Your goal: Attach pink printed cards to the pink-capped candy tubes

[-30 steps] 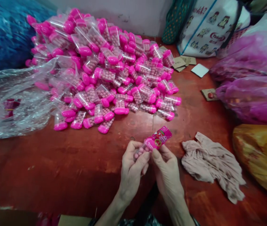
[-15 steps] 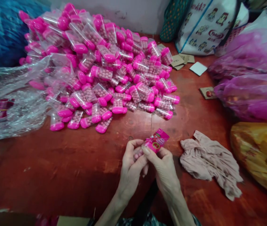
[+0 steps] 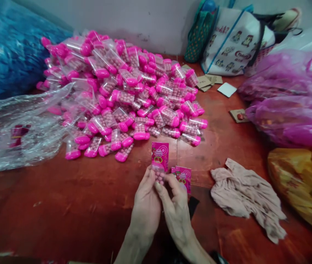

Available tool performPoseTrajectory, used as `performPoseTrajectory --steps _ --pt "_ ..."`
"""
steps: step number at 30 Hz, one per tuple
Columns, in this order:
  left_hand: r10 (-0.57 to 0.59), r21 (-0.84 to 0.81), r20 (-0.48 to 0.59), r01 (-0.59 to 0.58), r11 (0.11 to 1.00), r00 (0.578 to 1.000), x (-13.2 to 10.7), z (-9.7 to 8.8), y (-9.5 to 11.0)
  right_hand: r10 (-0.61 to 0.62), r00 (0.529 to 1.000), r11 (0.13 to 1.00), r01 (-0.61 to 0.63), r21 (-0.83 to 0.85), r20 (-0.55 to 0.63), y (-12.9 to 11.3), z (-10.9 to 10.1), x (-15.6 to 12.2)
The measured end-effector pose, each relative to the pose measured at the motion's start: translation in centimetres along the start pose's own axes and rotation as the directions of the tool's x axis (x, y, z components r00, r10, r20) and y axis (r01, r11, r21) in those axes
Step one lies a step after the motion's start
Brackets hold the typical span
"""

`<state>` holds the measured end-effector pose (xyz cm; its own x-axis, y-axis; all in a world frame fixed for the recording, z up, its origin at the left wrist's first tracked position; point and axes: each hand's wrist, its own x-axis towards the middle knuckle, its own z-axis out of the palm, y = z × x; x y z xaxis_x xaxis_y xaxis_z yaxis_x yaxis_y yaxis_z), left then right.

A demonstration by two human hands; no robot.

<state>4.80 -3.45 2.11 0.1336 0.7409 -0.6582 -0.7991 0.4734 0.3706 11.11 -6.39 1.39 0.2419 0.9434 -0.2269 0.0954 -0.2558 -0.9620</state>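
Observation:
Low in front of me, a small clear candy bottle (image 3: 160, 178) with pink balls sits between my two hands. My left hand (image 3: 145, 200) is closed around its left side. The thumb and forefinger of my right hand (image 3: 176, 205) pinch its right side. A bright pink printed label sleeve (image 3: 160, 153) stands up at the bottle's far end, apparently over it. Another pink label sleeve (image 3: 183, 178) shows behind my right fingers; whether they hold it I cannot tell. Beyond my hands lies a large heap of pink-capped candy bottles (image 3: 142, 97).
Clear plastic sheeting (image 3: 21, 150) and a blue bag (image 3: 13, 47) lie left. A crumpled pinkish cloth (image 3: 246, 190), a yellow bag (image 3: 296, 183) and purple bags (image 3: 290, 106) are right. Cardboard pieces (image 3: 205, 83) lie near a white printed bag (image 3: 230, 44) at the back.
The label sleeve that was tilted right between my hands now stands upright at the bottle's end. A second sleeve shows at the right. My hands have shifted slightly left; the view has tilted up.

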Motion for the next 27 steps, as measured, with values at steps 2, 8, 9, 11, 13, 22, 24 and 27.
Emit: performPoseTrajectory --steps 2,8,9,11,13,22,24,27 --pt "0.073 0.036 0.025 -0.074 0.997 0.997 0.0 0.0 0.3 0.020 0.999 0.999 -0.022 0.046 0.036 -0.1 -0.5 0.2" --pt "0.094 0.388 0.171 -0.155 0.909 0.981 -0.2 0.3 2.0 0.064 0.981 0.983 -0.094 0.161 0.182 -0.2 -1.5 -0.6" --pt "0.089 0.417 0.169 -0.153 0.896 0.982 -0.4 0.3 1.9 0.069 0.983 0.979 -0.100 0.178 0.172 -0.1 -1.4 -0.7" --pt "0.103 0.440 0.142 -0.156 0.884 0.984 -0.9 0.3 1.4 0.081 0.989 0.976 -0.104 0.189 0.121 0.3 -1.4 -1.1" --pt "0.100 0.443 0.121 -0.143 0.885 0.988 -1.3 0.2 0.4 0.086 0.994 0.976 -0.098 0.192 0.069 0.7 -1.5 -1.3" --pt "0.026 0.351 0.131 -0.070 0.934 0.991 -1.6 -0.2 -0.4 0.132 0.987 0.961 -0.151 0.232 0.095 0.1 -2.4 -0.7" --pt "-0.019 0.348 0.144 -0.032 0.937 0.989 -1.4 -0.1 0.0 0.130 0.982 0.962 -0.159 0.222 0.140 -0.1 -2.3 -0.5" --pt "-0.012 0.335 0.137 -0.035 0.942 0.990 -1.3 -0.2 -0.1 0.108 0.986 0.972 -0.132 0.195 0.131 0.0 -2.2 -0.2"
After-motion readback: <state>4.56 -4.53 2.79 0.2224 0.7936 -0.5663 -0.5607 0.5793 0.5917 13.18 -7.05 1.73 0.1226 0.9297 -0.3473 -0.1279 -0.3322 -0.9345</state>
